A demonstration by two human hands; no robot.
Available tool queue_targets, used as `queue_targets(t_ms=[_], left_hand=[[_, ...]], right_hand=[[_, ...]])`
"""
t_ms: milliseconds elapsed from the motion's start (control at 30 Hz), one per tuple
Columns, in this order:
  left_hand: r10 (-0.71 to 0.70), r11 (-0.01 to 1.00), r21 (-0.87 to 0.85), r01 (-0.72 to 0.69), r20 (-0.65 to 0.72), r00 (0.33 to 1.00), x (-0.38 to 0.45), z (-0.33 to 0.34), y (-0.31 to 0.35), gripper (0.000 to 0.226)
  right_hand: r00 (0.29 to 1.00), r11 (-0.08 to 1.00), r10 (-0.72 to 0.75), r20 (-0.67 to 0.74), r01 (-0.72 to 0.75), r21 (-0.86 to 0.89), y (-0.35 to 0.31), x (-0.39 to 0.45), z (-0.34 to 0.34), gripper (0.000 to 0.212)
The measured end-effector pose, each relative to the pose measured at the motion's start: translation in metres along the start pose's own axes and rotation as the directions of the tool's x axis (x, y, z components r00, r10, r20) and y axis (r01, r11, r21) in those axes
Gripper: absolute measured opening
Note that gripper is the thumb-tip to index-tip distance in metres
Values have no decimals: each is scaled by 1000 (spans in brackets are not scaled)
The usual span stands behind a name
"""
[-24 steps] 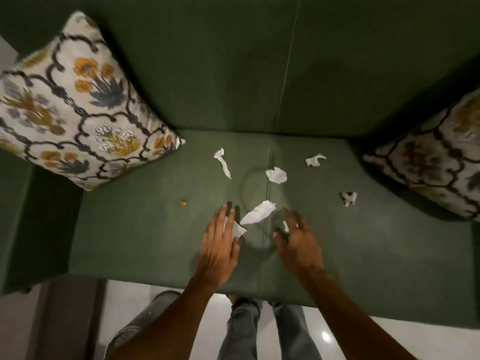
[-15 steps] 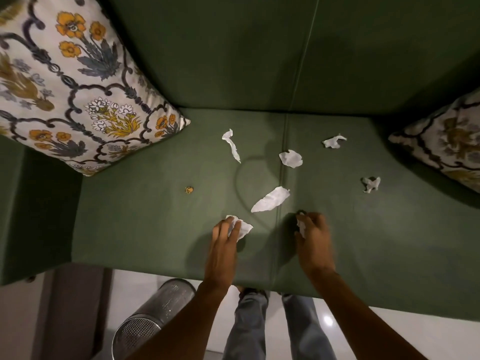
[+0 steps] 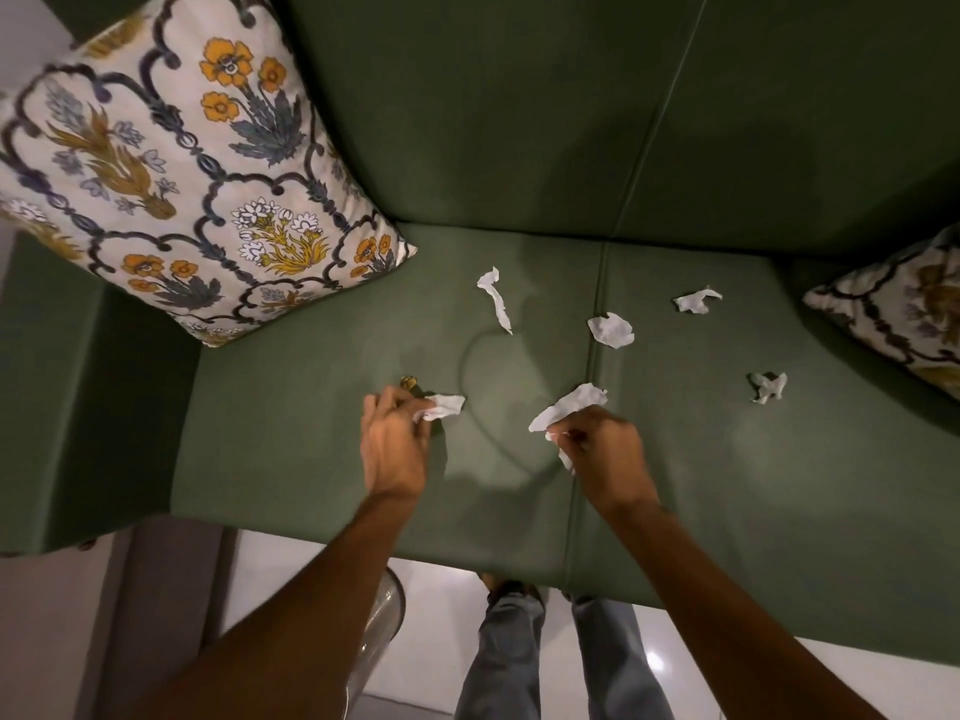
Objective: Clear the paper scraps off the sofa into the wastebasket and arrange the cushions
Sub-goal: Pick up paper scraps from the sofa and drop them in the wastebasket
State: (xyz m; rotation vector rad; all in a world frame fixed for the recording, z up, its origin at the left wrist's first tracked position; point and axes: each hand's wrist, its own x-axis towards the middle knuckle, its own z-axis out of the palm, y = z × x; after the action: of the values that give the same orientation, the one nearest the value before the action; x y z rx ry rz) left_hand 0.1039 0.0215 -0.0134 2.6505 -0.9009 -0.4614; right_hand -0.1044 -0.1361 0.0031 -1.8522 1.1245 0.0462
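On the green sofa seat [image 3: 291, 439], my left hand [image 3: 392, 449] is closed on a white paper scrap [image 3: 444, 406]. My right hand [image 3: 608, 459] grips a small scrap in its palm, and its fingers touch a longer white scrap [image 3: 566, 407]. Several loose scraps lie farther back: a long strip [image 3: 496, 298], a crumpled piece [image 3: 612, 330], one [image 3: 696, 300] behind it and one [image 3: 769, 387] at the right. A small yellowish bit [image 3: 409, 380] sits just beyond my left fingers. Flowered cushions stand at the left [image 3: 171, 168] and right [image 3: 898, 309].
The rim of a metal wastebasket [image 3: 387, 610] shows on the floor under my left forearm, in front of the sofa. My legs in jeans [image 3: 506, 662] stand against the sofa's front edge. The left armrest [image 3: 57, 397] rises beside the left cushion.
Both hands closed on scraps and lifted them off the seat. My left hand moved left with its scrap; my right hand reached the long scrap in the middle. The view shifted.
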Motion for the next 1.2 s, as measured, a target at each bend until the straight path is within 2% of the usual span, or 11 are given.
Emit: queue_targets(t_ms=[133, 267, 400, 500, 567, 733, 833, 900, 1000, 1100, 1200], left_hand=[[54, 998, 23, -54, 11, 998, 24, -2, -14, 31], [26, 999, -32, -25, 37, 999, 23, 14, -17, 32], [-20, 996, -83, 26, 73, 997, 12, 24, -17, 36], [21, 994, -109, -13, 71, 997, -8, 23, -15, 33], [8, 993, -119, 0, 64, 998, -23, 21, -14, 29], [-92, 974, -206, 98, 36, 995, -66, 15, -14, 23], [-170, 947, -271, 170, 21, 985, -94, 9, -26, 23], [-263, 913, -324, 248, -1, 965, -114, 4, -42, 25], [-397, 859, -356, 368, -11, 918, -148, -5, -68, 26], [-512, 797, -404, 449, -59, 857, -182, -13, -108, 23], [-671, 685, -445, 576, -79, 737, -220, -17, -154, 20]], right_hand=[[992, 964, -128, 9, 127, -234, 4, 8, 9, 22], [978, 903, -107, 180, 171, -394, 28, 14, 14, 17], [974, 906, -190, 121, 222, -361, 42, 4, 20, 12], [991, 929, -95, 96, 123, -348, 42, 5, 21, 13], [990, 926, -73, 118, 111, -362, 43, 7, 23, 16], [975, 952, -169, 147, 200, -231, 22, -8, 43, 14], [978, 967, -141, 151, 169, -191, 3, -23, 68, 16], [981, 967, -112, 161, 145, -210, -8, -37, 90, 21], [955, 973, -186, 230, 211, -90, -22, -63, 125, 12], [925, 956, -249, 287, 281, -79, -35, -88, 168, 11], [899, 950, -286, 331, 312, -29, -46, -110, 211, 9]])
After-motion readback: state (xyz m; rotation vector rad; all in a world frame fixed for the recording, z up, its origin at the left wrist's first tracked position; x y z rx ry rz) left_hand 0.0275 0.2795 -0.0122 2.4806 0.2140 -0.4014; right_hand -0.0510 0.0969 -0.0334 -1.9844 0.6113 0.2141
